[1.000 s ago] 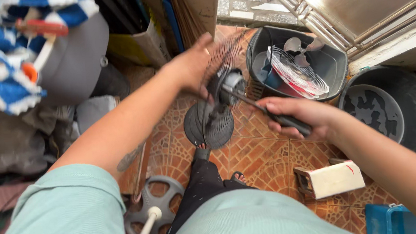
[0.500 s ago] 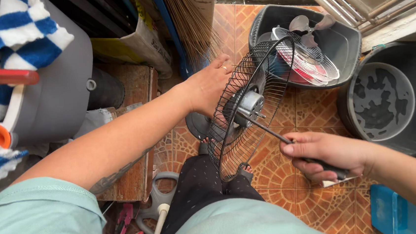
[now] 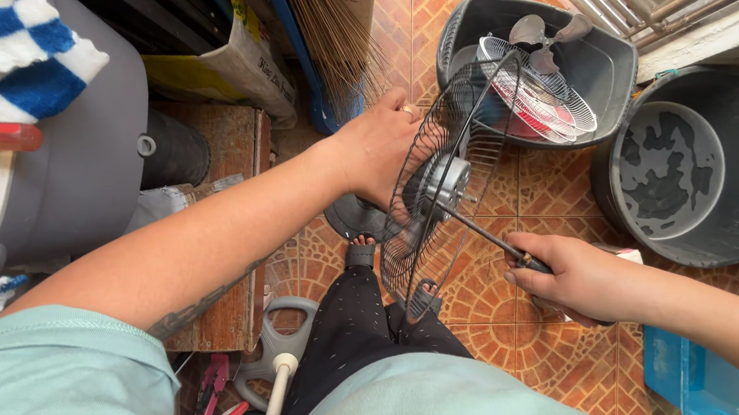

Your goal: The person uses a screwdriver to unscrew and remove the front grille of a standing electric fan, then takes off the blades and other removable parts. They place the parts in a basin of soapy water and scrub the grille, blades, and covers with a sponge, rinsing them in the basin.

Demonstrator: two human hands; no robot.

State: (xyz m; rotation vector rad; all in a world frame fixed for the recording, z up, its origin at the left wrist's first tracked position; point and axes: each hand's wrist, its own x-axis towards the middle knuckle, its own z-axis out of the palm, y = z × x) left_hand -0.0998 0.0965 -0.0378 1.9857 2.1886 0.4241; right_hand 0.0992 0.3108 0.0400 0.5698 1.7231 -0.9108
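Centre frame, left hand (image 3: 378,150) grips the rim of a black round wire fan guard (image 3: 439,193) standing over brown patterned floor tiles (image 3: 553,193), right hand (image 3: 582,279) lower right closed around a black-handled screwdriver (image 3: 490,237) at the fan's grey motor hub (image 3: 442,180).

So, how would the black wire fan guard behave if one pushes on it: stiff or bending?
The black wire fan guard probably flexes slightly: its wires look thin and widely spaced. It seems light for its size, being mostly open gaps. With the left hand on its rim and the right hand holding a screwdriver at its hub, it may wobble.
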